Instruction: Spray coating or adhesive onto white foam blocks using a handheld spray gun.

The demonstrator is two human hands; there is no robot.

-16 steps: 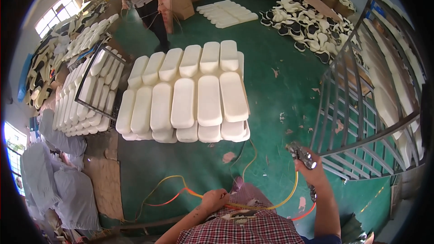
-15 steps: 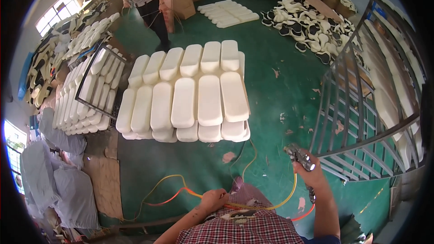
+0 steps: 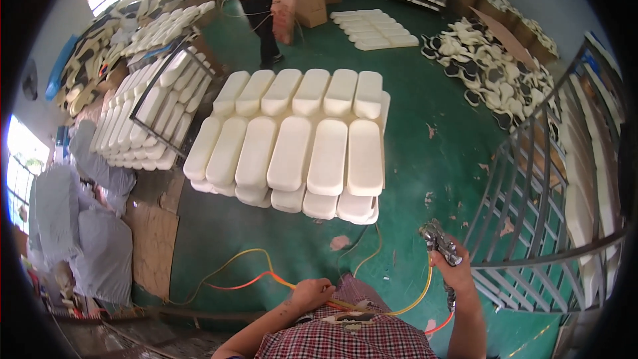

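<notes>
My right hand (image 3: 461,267) is wrapped round the grip of a metal spray gun (image 3: 437,239), held out over the floor at the right. A yellow hose (image 3: 420,302) and a red hose (image 3: 440,325) run from the gun towards my lap. At my waist, my left hand (image 3: 311,294) is closed on the hoses, which come out again to its left and trail over the floor. Ahead of me lies a raised stack of cream-white foam pads (image 3: 291,154), long with rounded ends, laid in two rows over further layers. Neither hand touches the pads.
A grey metal rack (image 3: 518,226) of pads stands close at my right. Left are another loaded rack (image 3: 159,110), grey sacks (image 3: 100,252) and a brown board (image 3: 154,249). Farther off are a co-worker (image 3: 256,0) with a hose, pads on the floor (image 3: 375,29) and piled foam pieces (image 3: 482,66).
My view has turned a little, so the pad stack and the background sit farther right in the picture. Both hands keep their holds. The co-worker has shifted slightly.
</notes>
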